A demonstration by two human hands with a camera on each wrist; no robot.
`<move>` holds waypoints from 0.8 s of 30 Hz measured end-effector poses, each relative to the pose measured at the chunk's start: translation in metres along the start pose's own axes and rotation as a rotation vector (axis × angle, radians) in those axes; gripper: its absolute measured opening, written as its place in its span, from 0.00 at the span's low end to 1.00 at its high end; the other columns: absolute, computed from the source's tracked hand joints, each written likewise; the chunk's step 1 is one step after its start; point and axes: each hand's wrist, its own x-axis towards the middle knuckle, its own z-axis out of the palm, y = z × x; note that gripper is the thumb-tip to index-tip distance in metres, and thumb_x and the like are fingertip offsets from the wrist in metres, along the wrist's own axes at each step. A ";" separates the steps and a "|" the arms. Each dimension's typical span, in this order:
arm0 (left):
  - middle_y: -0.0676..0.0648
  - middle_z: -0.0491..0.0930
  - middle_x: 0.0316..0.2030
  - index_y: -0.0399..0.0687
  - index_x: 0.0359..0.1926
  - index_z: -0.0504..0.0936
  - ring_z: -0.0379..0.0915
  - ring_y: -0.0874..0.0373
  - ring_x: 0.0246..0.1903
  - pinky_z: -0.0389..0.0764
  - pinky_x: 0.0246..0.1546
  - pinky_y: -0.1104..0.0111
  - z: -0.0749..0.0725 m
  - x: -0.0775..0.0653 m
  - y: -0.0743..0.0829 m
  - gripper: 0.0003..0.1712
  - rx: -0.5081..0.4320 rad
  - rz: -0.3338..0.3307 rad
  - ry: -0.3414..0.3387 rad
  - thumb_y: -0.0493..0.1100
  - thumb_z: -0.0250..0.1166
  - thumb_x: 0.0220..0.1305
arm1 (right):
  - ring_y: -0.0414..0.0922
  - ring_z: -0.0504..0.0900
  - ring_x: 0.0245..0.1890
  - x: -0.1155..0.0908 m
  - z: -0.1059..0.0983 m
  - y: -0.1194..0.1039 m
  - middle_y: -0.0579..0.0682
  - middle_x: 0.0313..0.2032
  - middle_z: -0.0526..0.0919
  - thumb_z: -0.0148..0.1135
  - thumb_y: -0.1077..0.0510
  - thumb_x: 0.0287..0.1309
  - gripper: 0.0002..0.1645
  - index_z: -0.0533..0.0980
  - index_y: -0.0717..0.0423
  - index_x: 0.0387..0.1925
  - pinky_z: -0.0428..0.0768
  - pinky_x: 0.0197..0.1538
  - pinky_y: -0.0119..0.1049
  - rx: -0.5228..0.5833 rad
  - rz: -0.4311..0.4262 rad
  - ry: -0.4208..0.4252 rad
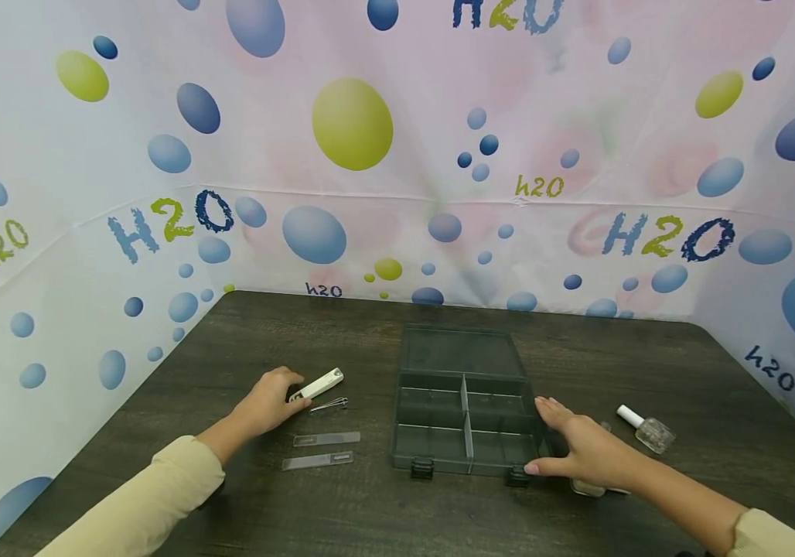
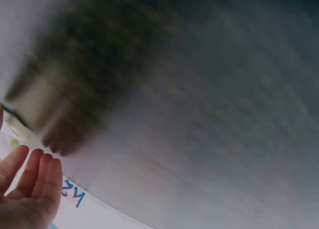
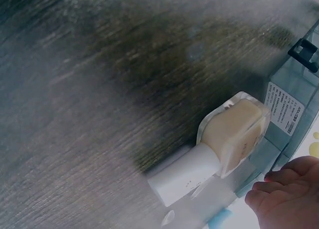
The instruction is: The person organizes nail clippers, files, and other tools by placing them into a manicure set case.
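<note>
A white nail clipper (image 1: 321, 384) lies left of centre on the dark table. My left hand (image 1: 268, 401) is at its near end, thumb and fingers apart around that end; whether they touch it is unclear. The left wrist view shows the fingers of this hand (image 2: 32, 189) loosely bent. Small metal tweezers (image 1: 330, 404) lie beside the thumb. A grey see-through box (image 1: 432, 466) with four-way dividers stands with its lid raised back. My right hand (image 1: 581, 449) rests at the box's right side, thumb near the front latch, fingers extended.
Two flat files in clear sleeves, one (image 1: 326, 439) above the other (image 1: 317, 461), lie left of the box. A glittery nail polish bottle (image 1: 655, 435) lies at right. A beige nail polish bottle (image 3: 234, 131) lies under the right hand. A printed curtain (image 1: 397, 232) rises behind the table.
</note>
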 end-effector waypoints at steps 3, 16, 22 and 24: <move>0.38 0.78 0.36 0.29 0.39 0.81 0.76 0.48 0.35 0.79 0.33 0.60 0.001 0.001 0.000 0.16 -0.002 -0.010 0.008 0.39 0.69 0.54 | 0.72 0.54 0.64 0.000 0.000 0.000 0.77 0.64 0.53 0.66 0.36 0.45 0.62 0.53 0.79 0.64 0.63 0.58 0.65 -0.001 -0.006 0.002; 0.44 0.75 0.27 0.33 0.31 0.81 0.67 0.58 0.26 0.71 0.25 0.66 0.003 0.003 0.001 0.07 0.008 -0.086 0.004 0.36 0.67 0.54 | 0.72 0.54 0.64 0.001 -0.002 -0.001 0.78 0.63 0.55 0.66 0.36 0.45 0.61 0.55 0.80 0.63 0.62 0.58 0.66 -0.022 -0.015 0.008; 0.42 0.78 0.28 0.32 0.32 0.81 0.71 0.56 0.27 0.74 0.26 0.65 0.000 0.003 -0.001 0.07 -0.001 -0.074 0.007 0.35 0.67 0.54 | 0.72 0.54 0.64 0.001 -0.001 -0.002 0.78 0.63 0.55 0.66 0.36 0.45 0.61 0.55 0.80 0.63 0.62 0.58 0.66 -0.027 -0.011 0.006; 0.42 0.79 0.28 0.31 0.32 0.81 0.73 0.56 0.27 0.76 0.26 0.65 -0.002 0.003 -0.002 0.07 -0.015 -0.064 0.008 0.35 0.67 0.54 | 0.72 0.54 0.64 0.001 -0.001 -0.002 0.78 0.63 0.55 0.66 0.36 0.45 0.61 0.55 0.80 0.63 0.62 0.58 0.66 -0.031 -0.009 0.004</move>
